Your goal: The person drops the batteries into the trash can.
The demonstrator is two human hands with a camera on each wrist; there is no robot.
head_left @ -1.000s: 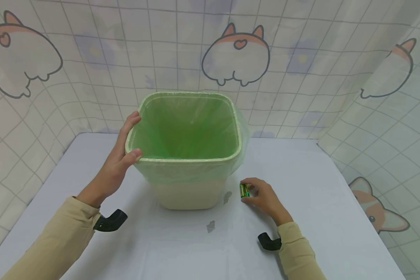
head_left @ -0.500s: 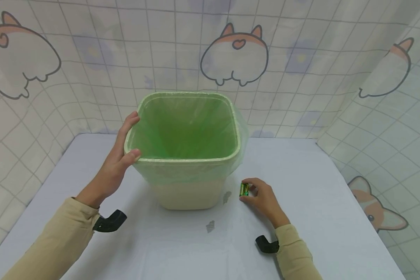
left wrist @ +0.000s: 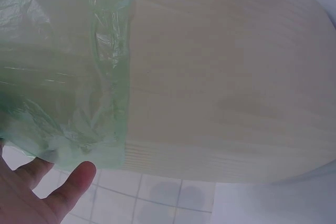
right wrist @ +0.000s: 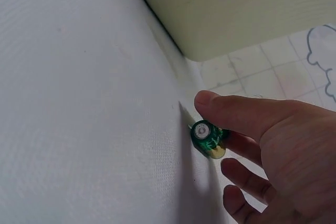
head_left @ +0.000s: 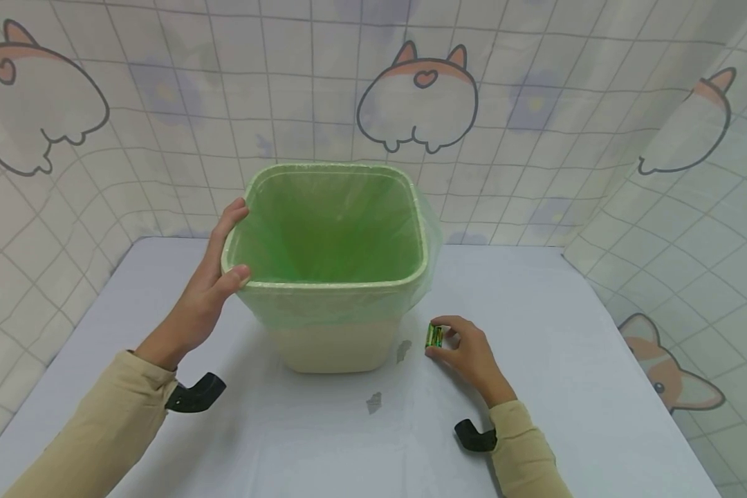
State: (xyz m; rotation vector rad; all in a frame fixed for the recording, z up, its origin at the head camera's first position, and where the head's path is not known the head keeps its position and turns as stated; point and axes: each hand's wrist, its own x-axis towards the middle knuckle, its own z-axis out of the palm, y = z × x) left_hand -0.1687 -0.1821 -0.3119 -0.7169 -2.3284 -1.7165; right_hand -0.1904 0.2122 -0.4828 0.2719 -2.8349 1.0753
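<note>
I see bin [head_left: 333, 277] with green bag [head_left: 330, 228] on white table [head_left: 535, 332], tiled curtain [head_left: 597, 104] behind. My left hand [head_left: 214, 277] grips bin rim; right hand [head_left: 467, 349] pinches battery [head_left: 434, 337] on table beside bin. 2 stains [head_left: 375, 401] nearby. Nothing moved since 0.5 s ago.

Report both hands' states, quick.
Left hand: grips the rim of the bin, thumb over the edge.
Right hand: pinches the small green battery on the table.
</note>
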